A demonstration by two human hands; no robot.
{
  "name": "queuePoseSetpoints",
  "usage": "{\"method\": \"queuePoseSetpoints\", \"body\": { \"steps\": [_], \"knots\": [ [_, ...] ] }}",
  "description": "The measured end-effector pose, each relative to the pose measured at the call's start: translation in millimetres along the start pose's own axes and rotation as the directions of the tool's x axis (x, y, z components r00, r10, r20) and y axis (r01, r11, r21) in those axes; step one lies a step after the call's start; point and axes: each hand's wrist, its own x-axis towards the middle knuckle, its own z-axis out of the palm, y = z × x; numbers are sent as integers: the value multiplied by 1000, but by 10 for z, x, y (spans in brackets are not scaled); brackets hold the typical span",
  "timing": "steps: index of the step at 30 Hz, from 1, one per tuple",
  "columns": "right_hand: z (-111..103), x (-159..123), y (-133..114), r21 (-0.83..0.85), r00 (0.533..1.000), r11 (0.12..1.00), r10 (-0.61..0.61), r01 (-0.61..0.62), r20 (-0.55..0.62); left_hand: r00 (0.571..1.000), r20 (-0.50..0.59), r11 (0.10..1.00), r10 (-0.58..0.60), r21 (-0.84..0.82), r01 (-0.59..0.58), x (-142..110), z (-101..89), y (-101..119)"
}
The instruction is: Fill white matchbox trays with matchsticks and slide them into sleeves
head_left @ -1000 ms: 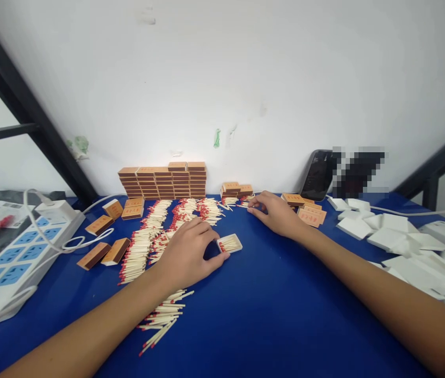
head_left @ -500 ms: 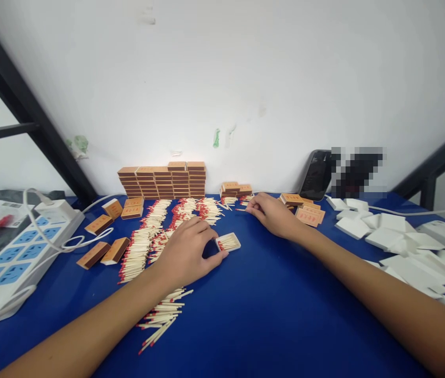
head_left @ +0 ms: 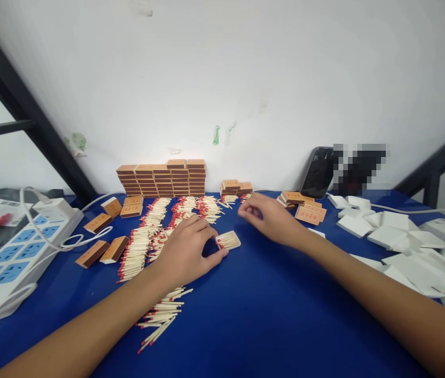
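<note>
My left hand rests on the blue table with thumb and fingers closed on the left end of a small white matchbox tray that holds red-tipped matches. My right hand hovers just right of and behind the tray, fingers pinched together; its fingertips are blurred and seem to hold a matchstick. Rows of loose matches lie left of my left hand, and more lie under my left forearm.
A stack of brown matchboxes stands against the white wall. Loose brown boxes lie at left, orange sleeves behind my right hand. White empty trays are heaped at right. A power strip with cables sits far left; a dark phone leans on the wall.
My right hand has moved left from the far matches toward the tray, fingers pinched. My left hand has stayed on the tray.
</note>
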Motion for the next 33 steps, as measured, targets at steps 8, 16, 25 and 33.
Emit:
{"method": "queuePoseSetpoints", "body": {
  "steps": [8,16,25,33],
  "knots": [
    [30,131,572,-175,982,967,173,-185,-78,1000,-2,1000,2,-1,-2,1,-14,14],
    [3,103,521,-202,986,966,166,-164,-6,1000,8,1000,-3,-3,3,-6,-20,19],
    [-52,64,351,-166,988,982,107,-88,113,1000,7,1000,-1,-7,1,1,-16,18],
    [-65,38,311,-179,979,977,140,-113,147,1000,13,1000,-5,-11,5,-2,-11,10]
  ]
}}
